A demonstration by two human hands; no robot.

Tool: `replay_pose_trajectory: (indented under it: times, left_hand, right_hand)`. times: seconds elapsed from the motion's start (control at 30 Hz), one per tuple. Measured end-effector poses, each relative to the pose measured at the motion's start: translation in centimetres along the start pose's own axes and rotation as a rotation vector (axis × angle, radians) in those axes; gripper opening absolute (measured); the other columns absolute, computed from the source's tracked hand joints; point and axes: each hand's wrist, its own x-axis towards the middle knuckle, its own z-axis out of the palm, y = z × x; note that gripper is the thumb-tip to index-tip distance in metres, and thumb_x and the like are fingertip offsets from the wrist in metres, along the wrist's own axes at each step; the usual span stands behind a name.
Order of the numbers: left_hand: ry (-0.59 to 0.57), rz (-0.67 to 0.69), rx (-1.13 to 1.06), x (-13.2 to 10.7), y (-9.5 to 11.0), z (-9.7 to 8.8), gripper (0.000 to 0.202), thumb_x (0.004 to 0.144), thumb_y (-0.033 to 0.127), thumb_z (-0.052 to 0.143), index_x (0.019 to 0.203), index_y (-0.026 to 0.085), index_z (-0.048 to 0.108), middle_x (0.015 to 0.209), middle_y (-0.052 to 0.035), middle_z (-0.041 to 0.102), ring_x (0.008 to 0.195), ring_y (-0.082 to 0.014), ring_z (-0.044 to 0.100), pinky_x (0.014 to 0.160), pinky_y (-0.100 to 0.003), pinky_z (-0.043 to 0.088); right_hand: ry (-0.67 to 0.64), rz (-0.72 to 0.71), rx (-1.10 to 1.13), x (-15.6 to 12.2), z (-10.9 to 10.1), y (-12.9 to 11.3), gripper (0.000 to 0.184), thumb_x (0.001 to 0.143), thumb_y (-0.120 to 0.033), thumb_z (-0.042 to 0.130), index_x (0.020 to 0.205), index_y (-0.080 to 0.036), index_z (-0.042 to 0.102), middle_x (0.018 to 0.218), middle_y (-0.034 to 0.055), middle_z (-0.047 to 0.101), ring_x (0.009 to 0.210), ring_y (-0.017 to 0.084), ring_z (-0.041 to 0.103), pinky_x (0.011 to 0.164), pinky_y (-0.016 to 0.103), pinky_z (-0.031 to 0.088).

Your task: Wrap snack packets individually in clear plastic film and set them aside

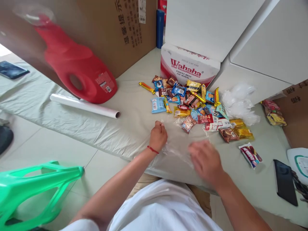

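Observation:
My left hand (158,138), with a red cord at its wrist, is closed in a pinch at the edge of a piece of clear plastic film (179,153). The film stretches thinly above the cloth towards my right hand (208,162). Motion smears the fingers of my right hand, so whether they grip the film's other end is unclear. Just beyond both hands lies a heap of small wrapped snacks (192,99). A brown-and-pink snack packet (188,124) with clear plastic around it lies nearest, between the hands and the heap.
Behind the heap stands a Wahaha water carton (190,65). Crumpled thin plastic bags (240,102) lie right of it. A white roll (84,105) and a large red plastic bottle (79,64) are at left. A phone (285,182) lies far right; a green stool (36,189) stands lower left.

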Motion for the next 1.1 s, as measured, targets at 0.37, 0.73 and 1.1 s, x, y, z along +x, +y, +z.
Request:
replay_pose_trajectory:
  times: [0.37, 0.73, 1.1]
  left_hand:
    - [0.002, -0.308, -0.227, 0.4, 1.6, 0.6, 0.011, 0.096, 0.02, 0.036, 0.104, 0.022, 0.043, 0.058, 0.0039, 0.057, 0.035, -0.012, 0.046, 0.037, -0.022, 0.025]
    - [-0.057, -0.264, -0.237, -0.3, 1.5, 0.5, 0.004, 0.096, 0.02, 0.037, 0.098, 0.024, 0.037, 0.067, 0.001, 0.067, 0.036, -0.0117, 0.053, 0.036, -0.02, 0.021]
    - [-0.064, 0.084, 0.114, 0.1, -1.1, -0.5, 0.012, 0.099, 0.035, 0.044, 0.093, 0.025, 0.04, 0.078, 0.0025, 0.071, 0.038, -0.0111, 0.055, 0.047, -0.025, 0.043]
  right_hand:
    - [-0.239, 1.391, 1.061, -8.1, 3.3, -5.2, 0.06, 0.084, -0.058, 0.071, 0.129, -0.02, 0.059, 0.059, -0.0093, 0.042, 0.05, 0.01, 0.033, 0.047, 0.023, 0.026]
    - [0.034, 1.558, 1.265, -5.6, 5.8, -5.7, 0.051, 0.069, -0.065, 0.081, 0.081, -0.019, 0.065, 0.055, -0.0104, 0.027, 0.05, 0.007, 0.014, 0.047, 0.025, 0.011]
    - [-0.812, 0.941, 1.168, -6.1, -4.7, -5.0, 0.042, 0.097, -0.052, 0.06, 0.119, -0.02, 0.075, 0.077, 0.0032, 0.075, 0.061, 0.013, 0.055, 0.058, 0.024, 0.04]
